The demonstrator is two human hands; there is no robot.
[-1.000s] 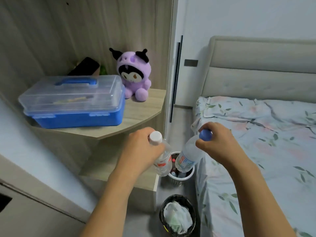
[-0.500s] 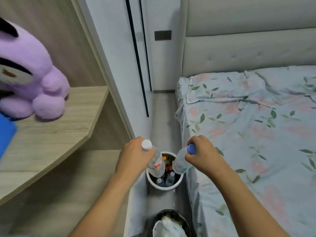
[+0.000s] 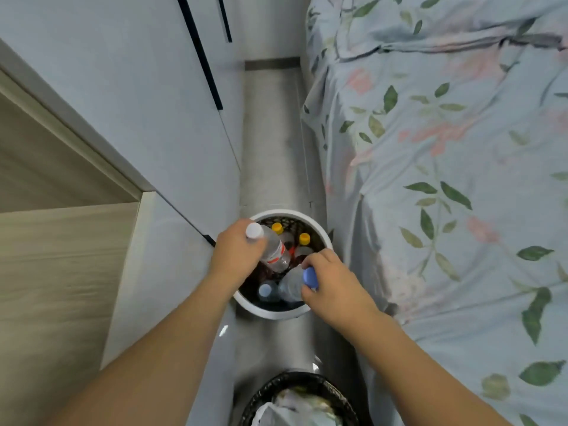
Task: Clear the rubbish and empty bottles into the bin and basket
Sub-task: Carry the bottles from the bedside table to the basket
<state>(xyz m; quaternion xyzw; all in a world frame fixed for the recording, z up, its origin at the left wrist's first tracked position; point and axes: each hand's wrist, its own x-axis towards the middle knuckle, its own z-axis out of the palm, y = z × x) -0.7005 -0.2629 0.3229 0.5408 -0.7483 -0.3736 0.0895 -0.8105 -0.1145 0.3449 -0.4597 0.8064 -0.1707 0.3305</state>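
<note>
Seen from above, two bare forearms reach up from the bottom of the frame toward a round white basket [image 3: 266, 309] on the grey floor [image 3: 270, 142], just below the frame's centre. The left hand [image 3: 235, 258] is wrapped around the neck of a clear plastic bottle with a white cap [image 3: 272, 245] and a red-and-white label, tilted over the basket's left side. The right hand [image 3: 333, 287] pinches a second clear bottle with a blue cap [image 3: 293, 282], held at its top with its body angled down into the basket's lower part. Inside the basket lie more bottles, two with yellow caps [image 3: 304, 238] near the upper rim and one with a pale cap at lower left. At the bottom edge, a black bin [image 3: 270, 392] with a dark liner holds crumpled white rubbish. A bed with a pale leaf-and-flower cover [image 3: 445, 179] fills the right side. White cupboard panels and a light wooden shelf [image 3: 61, 256] fill the left.
</note>
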